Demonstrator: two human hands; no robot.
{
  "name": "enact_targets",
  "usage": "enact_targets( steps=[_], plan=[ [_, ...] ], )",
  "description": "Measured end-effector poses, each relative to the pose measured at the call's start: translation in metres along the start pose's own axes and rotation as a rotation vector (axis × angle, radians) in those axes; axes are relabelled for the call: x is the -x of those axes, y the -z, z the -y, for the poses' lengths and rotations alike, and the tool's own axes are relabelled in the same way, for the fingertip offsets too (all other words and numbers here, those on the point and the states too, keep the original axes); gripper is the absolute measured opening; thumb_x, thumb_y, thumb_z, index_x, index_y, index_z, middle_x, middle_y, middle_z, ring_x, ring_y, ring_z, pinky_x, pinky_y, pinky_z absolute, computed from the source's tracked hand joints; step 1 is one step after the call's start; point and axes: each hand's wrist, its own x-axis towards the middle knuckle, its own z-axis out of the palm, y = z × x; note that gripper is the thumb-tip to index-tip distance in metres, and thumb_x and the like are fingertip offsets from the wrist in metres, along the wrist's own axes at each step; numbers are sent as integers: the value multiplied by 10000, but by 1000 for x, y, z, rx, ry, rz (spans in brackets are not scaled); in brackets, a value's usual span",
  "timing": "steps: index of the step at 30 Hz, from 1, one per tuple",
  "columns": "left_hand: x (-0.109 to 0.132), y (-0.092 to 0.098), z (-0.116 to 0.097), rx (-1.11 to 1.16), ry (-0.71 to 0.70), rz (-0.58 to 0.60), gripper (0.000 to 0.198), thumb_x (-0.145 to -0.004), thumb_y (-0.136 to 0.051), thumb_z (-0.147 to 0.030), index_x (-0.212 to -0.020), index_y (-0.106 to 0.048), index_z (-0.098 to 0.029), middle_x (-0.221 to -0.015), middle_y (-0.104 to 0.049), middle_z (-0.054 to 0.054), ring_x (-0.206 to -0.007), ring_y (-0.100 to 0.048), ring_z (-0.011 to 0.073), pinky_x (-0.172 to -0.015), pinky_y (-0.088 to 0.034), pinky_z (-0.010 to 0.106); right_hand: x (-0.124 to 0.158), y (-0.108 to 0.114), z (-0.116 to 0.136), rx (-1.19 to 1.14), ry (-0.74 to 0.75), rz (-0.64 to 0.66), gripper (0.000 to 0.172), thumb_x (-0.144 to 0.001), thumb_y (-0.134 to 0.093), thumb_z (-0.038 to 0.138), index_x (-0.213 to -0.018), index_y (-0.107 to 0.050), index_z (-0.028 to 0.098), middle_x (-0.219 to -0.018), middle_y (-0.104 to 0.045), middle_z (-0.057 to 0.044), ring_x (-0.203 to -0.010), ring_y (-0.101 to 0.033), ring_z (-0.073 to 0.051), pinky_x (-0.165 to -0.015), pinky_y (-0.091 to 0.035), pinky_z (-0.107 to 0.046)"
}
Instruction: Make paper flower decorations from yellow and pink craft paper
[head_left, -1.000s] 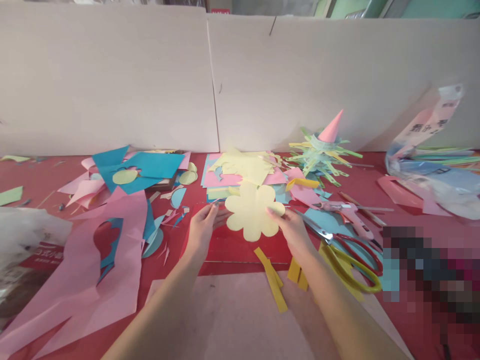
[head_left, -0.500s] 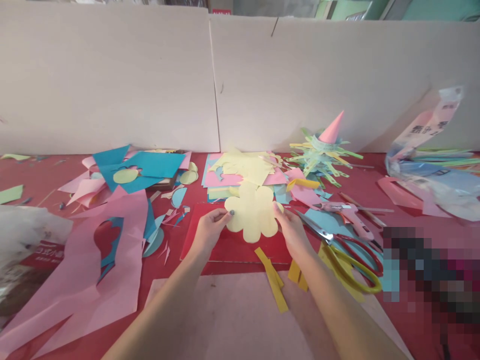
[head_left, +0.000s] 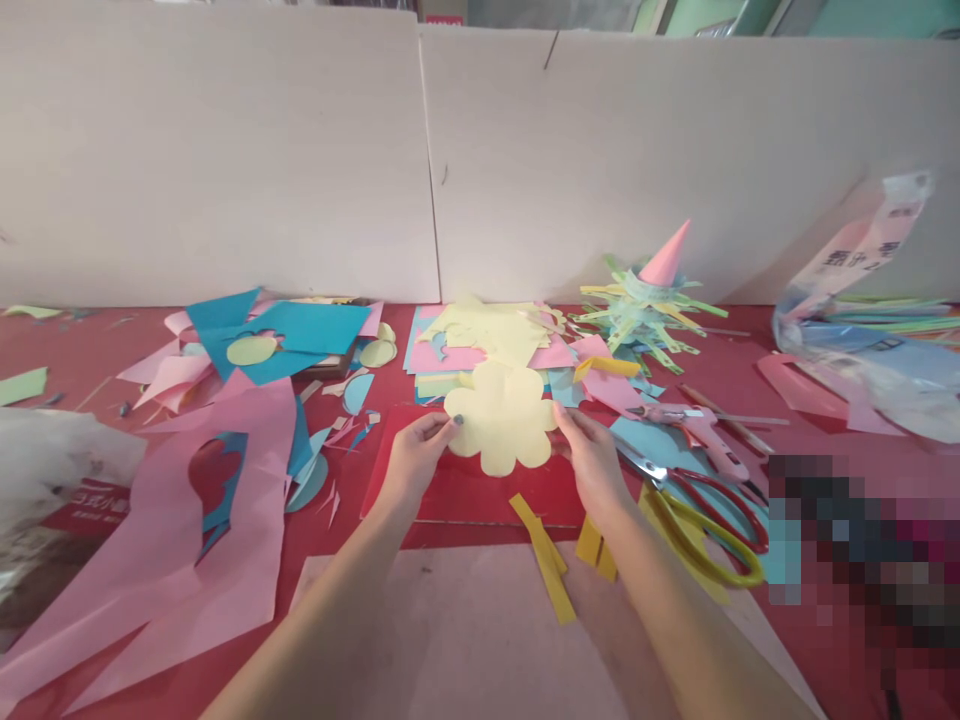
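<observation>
Your left hand [head_left: 416, 455] pinches the yellow flower cut-out [head_left: 501, 420] at its 9 o'clock petal, and your right hand [head_left: 592, 460] pinches its 3 o'clock edge. The cut-out is held just over the red sheet [head_left: 465, 492] at mid-desk [head_left: 750, 355]. Step in hand, by judgement: positioning the cut-out. A further move calls for a light, even pinch so no petal creases. Scissors [head_left: 697, 520] lie at 4 o'clock.

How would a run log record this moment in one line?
yellow paper flower: held over red sheet | left hand: pinching its left edge | right hand: pinching its right edge | scissors: lying beside right hand
</observation>
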Motion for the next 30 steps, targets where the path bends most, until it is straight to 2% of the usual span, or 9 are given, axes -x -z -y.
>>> enact_targets(
  steps=[3, 5, 11, 15, 18, 24, 30],
  plan=[
    [1, -1, -2, 0, -3, -19, 286, -671, -656, -407, -800, -675, -153, -829, -688, 54, -810, -620, 189, -745, -474, 282, 1, 0, 2, 62, 33, -15, 404, -760, -569, 508, -553, -446, 185, -508, -393, 52, -471, -399, -80, -474, -335, -219],
    [2, -1, -3, 0, 1, -31, 293, -670, -655, -408, -809, -676, -152, -822, -687, 53, -801, -618, 187, -731, -476, 276, 1, 0, 4, 87, 29, -30, 421, -759, -572, 508, -543, -406, 187, -499, -313, 64, -441, -335, -68, -436, -286, -218],
    [2, -2, -5, -3, -5, -33, 364, -711, -597, -489, -784, -674, -140, -825, -688, 73, -832, -624, 211, -729, -481, 290, 2, -2, 4, 47, 25, -47, 449, -748, -588, 503, -538, -345, 189, -516, -230, 71, -442, -231, -59, -395, -219, -215],
    [2, -2, -4, -48, -32, 6, 307, -694, -633, -432, -821, -668, -155, -846, -691, 62, -846, -624, 209, -738, -474, 286, 2, -2, 1, 47, 21, -30, 436, -764, -570, 502, -550, -355, 188, -516, -255, 71, -430, -255, -55, -395, -224, -210],
    [2, -2, -5, -81, -43, -6, 280, -698, -630, -403, -828, -664, -158, -840, -695, 58, -852, -627, 209, -735, -473, 282, 1, -2, -1, 70, 21, -13, 436, -775, -552, 503, -544, -363, 186, -505, -311, 67, -409, -284, -51, -394, -243, -209],
    [1, -1, -4, -153, -68, -10, 263, -722, -594, -382, -845, -645, -156, -799, -687, 53, -795, -630, 196, -690, -467, 272, 2, 0, 1, 83, 15, -83, 353, -736, -595, 503, -613, -491, 189, -504, -322, 71, -415, -294, -58, -387, -234, -207],
    [2, -1, -3, -256, -112, -64, 381, -740, -571, -324, -1087, -551, -167, -709, -645, 8, -699, -600, 156, -648, -443, 256, 1, 2, 1, 205, 49, -67, 350, -739, -579, 507, -623, -531, 180, -488, -363, 64, -402, -289, -57, -379, -238, -211]
  ],
)
